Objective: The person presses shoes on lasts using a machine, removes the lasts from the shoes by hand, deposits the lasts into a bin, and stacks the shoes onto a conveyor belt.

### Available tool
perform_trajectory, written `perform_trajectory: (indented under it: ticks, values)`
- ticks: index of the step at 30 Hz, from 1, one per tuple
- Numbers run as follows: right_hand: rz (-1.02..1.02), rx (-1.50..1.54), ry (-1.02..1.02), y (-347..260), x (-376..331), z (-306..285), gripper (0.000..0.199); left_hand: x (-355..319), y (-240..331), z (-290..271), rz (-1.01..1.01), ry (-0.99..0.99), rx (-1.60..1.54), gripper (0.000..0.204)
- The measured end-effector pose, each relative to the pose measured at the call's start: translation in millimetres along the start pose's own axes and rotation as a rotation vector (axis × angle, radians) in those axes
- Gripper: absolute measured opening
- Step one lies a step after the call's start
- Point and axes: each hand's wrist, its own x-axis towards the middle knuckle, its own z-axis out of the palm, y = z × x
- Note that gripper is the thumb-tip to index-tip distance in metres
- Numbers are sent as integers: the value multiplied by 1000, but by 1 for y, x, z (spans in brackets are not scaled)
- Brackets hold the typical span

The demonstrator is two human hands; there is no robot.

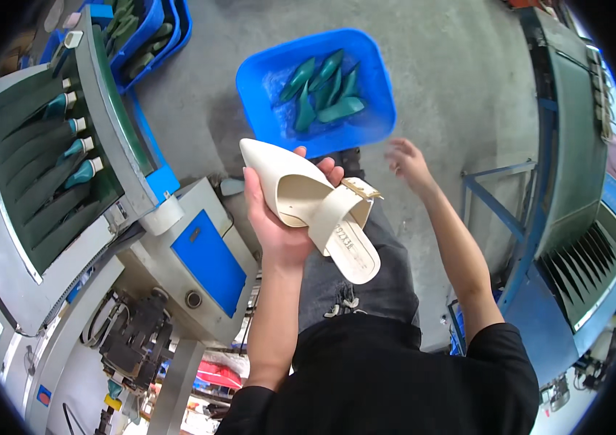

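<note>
A cream pointed-toe shoe (279, 163) with a buckled strap rests across the palm of my left hand (279, 239), its fingers curled round the far side. Its toe points up and left, and its open heel end with the printed insole points toward me at lower right. No last is in the shoe. My right hand (411, 165), slightly blurred, hangs in the air to the right, its fingers loosely bent and apart, with nothing in them. Beyond both hands, a blue plastic tub (250, 80) holds several green shoe lasts (340, 109) on its bottom.
At the left stands a machine (116, 94) with dark flaps, where several more lasts with cream tops (87, 172) stick out. Stacked blue bins (177, 43) stand at the far left. A blue metal frame (500, 170) and another flap-fronted machine (576, 268) are at the right.
</note>
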Motion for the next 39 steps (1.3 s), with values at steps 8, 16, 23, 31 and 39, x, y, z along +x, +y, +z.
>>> perform_trajectory:
  ticks: [8,16,23,31,39]
  values:
    - [-212,425,-615,-146,-216,-25,72,7,-66,115,-85,-150,70,78]
    - [-508,546,-54,-186,-212,-192,38,92,-166,185,-161,-146,554,80]
    - [-858,784,718,-346,-85,-635,30,187,-208,147,-186,196,767,59]
    - [-896,676,1207,-450,68,-948,33,177,-212,55,-343,385,1288,50]
    - [-708,822,1199,-459,107,-882,59,143,-219,90,-212,786,1197,53]
